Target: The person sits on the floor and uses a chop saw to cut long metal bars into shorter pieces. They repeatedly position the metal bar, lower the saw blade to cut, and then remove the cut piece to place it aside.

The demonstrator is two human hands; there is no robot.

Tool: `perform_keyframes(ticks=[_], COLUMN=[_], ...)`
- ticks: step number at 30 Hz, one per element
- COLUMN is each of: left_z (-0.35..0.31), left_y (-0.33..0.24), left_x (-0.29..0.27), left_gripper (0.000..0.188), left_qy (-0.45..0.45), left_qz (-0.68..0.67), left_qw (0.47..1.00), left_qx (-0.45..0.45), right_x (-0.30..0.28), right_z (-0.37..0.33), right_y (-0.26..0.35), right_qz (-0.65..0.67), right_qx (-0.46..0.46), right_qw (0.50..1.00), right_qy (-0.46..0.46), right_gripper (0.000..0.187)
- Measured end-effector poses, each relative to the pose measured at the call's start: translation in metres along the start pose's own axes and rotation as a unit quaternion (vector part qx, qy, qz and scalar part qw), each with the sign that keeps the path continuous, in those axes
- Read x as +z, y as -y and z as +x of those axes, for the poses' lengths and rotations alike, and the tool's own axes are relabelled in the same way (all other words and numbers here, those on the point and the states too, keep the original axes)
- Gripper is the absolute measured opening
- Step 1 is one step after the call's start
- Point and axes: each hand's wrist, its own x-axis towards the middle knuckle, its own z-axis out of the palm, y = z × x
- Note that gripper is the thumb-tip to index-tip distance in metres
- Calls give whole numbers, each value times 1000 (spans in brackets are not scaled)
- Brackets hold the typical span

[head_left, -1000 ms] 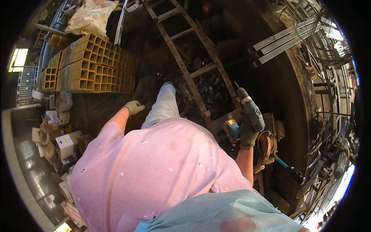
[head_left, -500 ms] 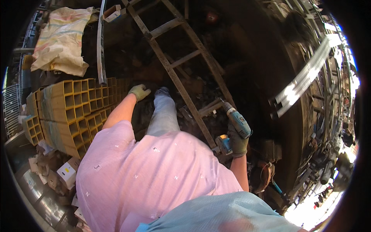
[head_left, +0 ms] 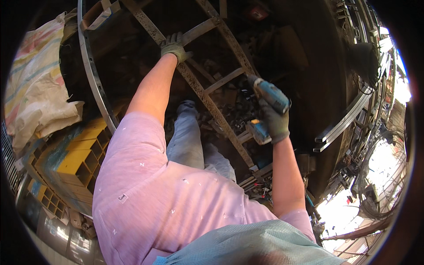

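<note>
A ladder-like metal frame [head_left: 202, 92], with two speckled rails and several crossbars, lies slantwise ahead of me. On its left rail, beside a crossbar, rests my gloved left hand [head_left: 174, 47], fingers stretched out and holding nothing. My gloved right hand [head_left: 276, 122] is wrapped round the grip of a blue and black cordless drill [head_left: 274, 95]. The drill's front end points up and left, close to the frame's right rail; whether it touches cannot be made out. Its battery sits below the grip, near the frame's lower end.
Stacked yellow square tubes [head_left: 79, 161] stand at the left, under a striped woven sack [head_left: 39, 88]. A long metal bar [head_left: 92, 66] runs near them, beside an open cardboard box [head_left: 99, 15]. Shiny metal profiles [head_left: 342, 123] lie at the right. Small scraps litter the dark floor.
My left hand has moved forward and right from beside the tubes onto the frame's left rail. The drill has gone forward and slightly right in my right hand. The view has shifted.
</note>
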Motion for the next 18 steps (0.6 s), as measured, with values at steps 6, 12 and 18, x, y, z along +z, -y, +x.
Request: perform_keyframes(ticks=[6,12,18], left_z=[26,30,30], left_y=[-7,-7,-10], left_x=[24,30,13], left_gripper=[136,140,129], left_qy=[29,59,97], left_qz=[8,13,0], left_qw=[999,998,994], left_qx=[-24,-37,-45], right_x=[56,92,127], right_z=[123,248,302], right_y=[45,32,39], right_qz=[-34,-36,-32], right_qx=[27,-34,42], right_qw=[999,998,999], right_qy=[5,42,9], right_gripper=[26,34,34])
